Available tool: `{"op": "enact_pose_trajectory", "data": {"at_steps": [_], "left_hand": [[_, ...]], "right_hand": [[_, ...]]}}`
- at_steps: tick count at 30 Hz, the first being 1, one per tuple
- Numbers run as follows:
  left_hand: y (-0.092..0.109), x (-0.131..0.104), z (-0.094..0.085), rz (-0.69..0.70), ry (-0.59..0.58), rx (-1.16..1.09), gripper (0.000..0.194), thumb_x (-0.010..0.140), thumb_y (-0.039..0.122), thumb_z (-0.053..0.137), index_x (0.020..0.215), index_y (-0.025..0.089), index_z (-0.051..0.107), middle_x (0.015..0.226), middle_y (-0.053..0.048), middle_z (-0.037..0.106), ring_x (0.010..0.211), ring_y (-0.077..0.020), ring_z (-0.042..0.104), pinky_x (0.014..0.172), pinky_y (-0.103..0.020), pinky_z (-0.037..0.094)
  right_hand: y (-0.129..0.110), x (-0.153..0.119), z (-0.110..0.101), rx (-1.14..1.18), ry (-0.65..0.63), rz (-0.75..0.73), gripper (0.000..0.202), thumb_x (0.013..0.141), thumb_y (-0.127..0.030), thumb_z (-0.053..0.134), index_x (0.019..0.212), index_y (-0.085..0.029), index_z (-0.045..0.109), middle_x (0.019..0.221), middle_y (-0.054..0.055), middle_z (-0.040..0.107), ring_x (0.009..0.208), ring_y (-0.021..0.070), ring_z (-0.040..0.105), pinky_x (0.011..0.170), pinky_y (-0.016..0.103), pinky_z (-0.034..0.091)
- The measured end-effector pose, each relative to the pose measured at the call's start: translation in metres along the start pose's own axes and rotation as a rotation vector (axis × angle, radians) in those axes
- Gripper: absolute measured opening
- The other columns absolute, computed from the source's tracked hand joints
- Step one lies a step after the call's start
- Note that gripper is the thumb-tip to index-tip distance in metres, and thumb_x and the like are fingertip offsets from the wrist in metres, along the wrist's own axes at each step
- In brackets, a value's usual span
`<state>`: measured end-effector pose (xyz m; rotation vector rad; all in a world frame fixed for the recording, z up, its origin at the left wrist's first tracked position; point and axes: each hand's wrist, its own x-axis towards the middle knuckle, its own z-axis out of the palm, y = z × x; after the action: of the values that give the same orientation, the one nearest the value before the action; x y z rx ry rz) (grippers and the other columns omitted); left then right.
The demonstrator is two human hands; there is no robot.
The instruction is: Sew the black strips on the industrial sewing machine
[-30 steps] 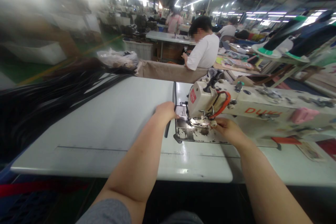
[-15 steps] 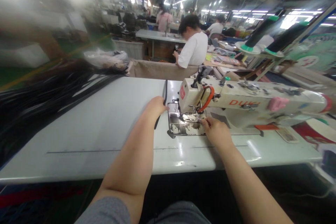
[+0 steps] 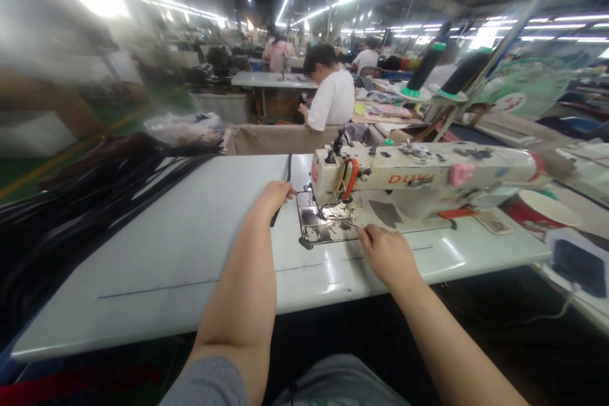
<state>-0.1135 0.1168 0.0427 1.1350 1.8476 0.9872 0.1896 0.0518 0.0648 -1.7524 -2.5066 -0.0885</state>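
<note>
A white sewing machine (image 3: 404, 171) with an orange guard stands on the pale table (image 3: 190, 203). Left of its metal needle plate, my left hand (image 3: 278, 193) is closed on a black strip (image 3: 289, 168), whose ends show beyond and below the hand. My right hand (image 3: 383, 250) is at the front edge of the machine bed, right of the needle, with its thumb and index finger pressed together. Whatever they might hold is too small to make out.
Many long black strips (image 3: 109, 196) hang over the table's left side. Thread cones (image 3: 425, 70) stand behind the machine. A person in a white shirt (image 3: 335, 98) sits beyond a beige cloth-lined bin (image 3: 266, 139). A red container (image 3: 523, 212) is at the right.
My right hand has drawn back from the needle area toward the front edge of the bed. My left hand stays on the black strip. The camera view has turned slightly to the right.
</note>
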Motion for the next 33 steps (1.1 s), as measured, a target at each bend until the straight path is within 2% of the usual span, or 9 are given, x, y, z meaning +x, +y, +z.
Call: {"op": "enact_pose_trajectory", "data": {"at_steps": [4,8,13,17,20,22,27,30,33], "left_hand": [[-0.002,-0.023,-0.003,0.013,0.002,-0.244,0.034,0.086,0.038,0.056,0.089,0.011,0.075,0.078,-0.007,0.066,0.062,-0.011,0.056,0.059,-0.023,0.047],[-0.017,-0.059,-0.004,0.041,0.03,-0.389,0.054,0.079,0.057,0.066,0.108,0.011,0.073,0.074,-0.002,0.058,0.064,-0.011,0.056,0.064,-0.025,0.053],[-0.045,-0.105,-0.002,0.016,0.099,-0.59,0.068,0.065,0.064,0.083,0.108,0.012,0.075,0.069,0.001,0.057,0.062,-0.0101,0.055,0.055,-0.021,0.046],[-0.051,-0.141,0.006,-0.001,0.046,-0.679,0.064,0.062,0.055,0.09,0.107,0.012,0.076,0.076,-0.002,0.063,0.07,-0.0127,0.061,0.067,-0.026,0.052],[-0.049,-0.16,0.012,-0.015,-0.051,-0.684,0.061,0.06,0.046,0.093,0.108,0.013,0.077,0.084,-0.005,0.068,0.079,-0.016,0.066,0.078,-0.031,0.054],[-0.046,-0.169,0.015,-0.003,-0.09,-0.658,0.061,0.059,0.044,0.094,0.109,0.013,0.078,0.087,-0.006,0.071,0.08,-0.0164,0.066,0.078,-0.031,0.053],[-0.041,-0.18,0.017,0.044,-0.049,-0.569,0.069,0.06,0.044,0.093,0.12,0.017,0.076,0.081,-0.003,0.068,0.078,-0.0162,0.065,0.07,-0.027,0.05],[-0.039,-0.185,0.018,0.06,-0.037,-0.534,0.072,0.061,0.041,0.091,0.126,0.017,0.073,0.08,-0.001,0.067,0.076,-0.0156,0.065,0.067,-0.025,0.049],[-0.039,-0.187,0.02,0.093,-0.026,-0.499,0.067,0.063,0.036,0.089,0.126,0.018,0.073,0.076,0.001,0.065,0.071,-0.0125,0.061,0.066,-0.024,0.047]], "right_hand": [[0.004,-0.021,0.006,0.456,-0.133,0.035,0.037,0.106,-0.045,0.037,0.088,-0.024,0.062,0.081,0.006,0.073,0.077,0.0238,0.068,0.07,0.032,0.043],[0.006,-0.039,0.014,0.833,-0.14,0.004,0.031,0.1,-0.05,0.041,0.087,-0.025,0.055,0.077,0.002,0.067,0.074,0.0212,0.063,0.072,0.031,0.047],[-0.005,-0.049,0.009,0.916,-0.141,-0.004,0.029,0.095,-0.05,0.049,0.095,-0.025,0.061,0.081,0.0,0.064,0.078,0.0205,0.061,0.073,0.031,0.046],[-0.023,-0.048,0.008,0.961,-0.194,-0.055,0.031,0.094,-0.053,0.052,0.096,-0.025,0.064,0.077,-0.002,0.062,0.074,0.0186,0.058,0.07,0.028,0.043],[-0.04,-0.044,0.009,0.962,-0.228,-0.137,0.03,0.097,-0.049,0.05,0.086,-0.023,0.061,0.074,-0.002,0.061,0.073,0.0174,0.056,0.068,0.027,0.041],[-0.05,-0.041,0.008,0.919,-0.228,-0.175,0.029,0.098,-0.046,0.05,0.084,-0.023,0.059,0.076,-0.001,0.064,0.073,0.0173,0.058,0.069,0.027,0.041],[-0.064,-0.039,-0.002,0.585,-0.058,-0.178,0.015,0.1,-0.034,0.056,0.097,-0.023,0.065,0.096,0.006,0.073,0.087,0.0213,0.065,0.074,0.029,0.041],[-0.068,-0.042,-0.007,0.408,0.027,-0.216,0.017,0.102,-0.034,0.055,0.103,-0.022,0.067,0.099,0.009,0.074,0.091,0.0235,0.067,0.077,0.031,0.042],[-0.073,-0.046,-0.01,0.301,0.057,-0.256,0.022,0.103,-0.036,0.052,0.105,-0.021,0.068,0.098,0.011,0.075,0.09,0.025,0.067,0.076,0.032,0.042]]}}
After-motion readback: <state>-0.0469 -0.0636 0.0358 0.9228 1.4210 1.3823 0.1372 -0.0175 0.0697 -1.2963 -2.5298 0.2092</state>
